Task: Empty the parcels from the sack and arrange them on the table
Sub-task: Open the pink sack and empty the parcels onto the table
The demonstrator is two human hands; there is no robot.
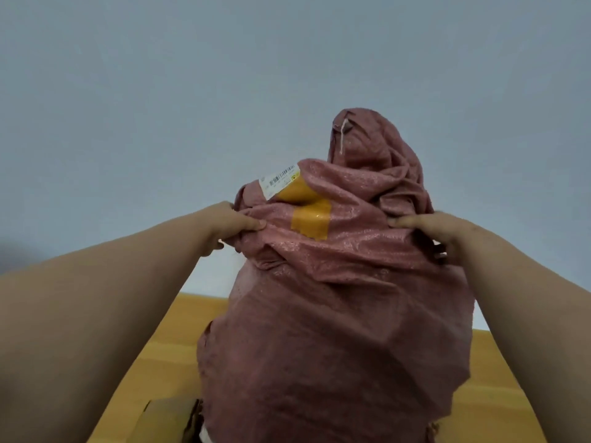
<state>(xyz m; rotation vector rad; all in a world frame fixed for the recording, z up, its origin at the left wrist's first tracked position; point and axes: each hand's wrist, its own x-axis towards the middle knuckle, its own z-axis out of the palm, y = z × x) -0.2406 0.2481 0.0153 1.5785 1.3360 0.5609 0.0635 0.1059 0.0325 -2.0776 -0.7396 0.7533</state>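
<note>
A dusty-pink woven sack (335,314) is held up over the wooden table (160,340), its closed end bunched at the top. A barcode label (279,180) and a patch of orange tape (311,220) are stuck on its upper part. My left hand (228,225) grips a fold of the sack on its left side. My right hand (428,230) grips the fabric on the right side. Under the sack's lower left edge a brown cardboard parcel (163,422) pokes out onto the table. Whatever else is inside the sack is hidden.
A plain pale grey-blue wall (160,107) fills the background behind the table. The yellow-brown tabletop shows on both sides of the sack, more of it on the left.
</note>
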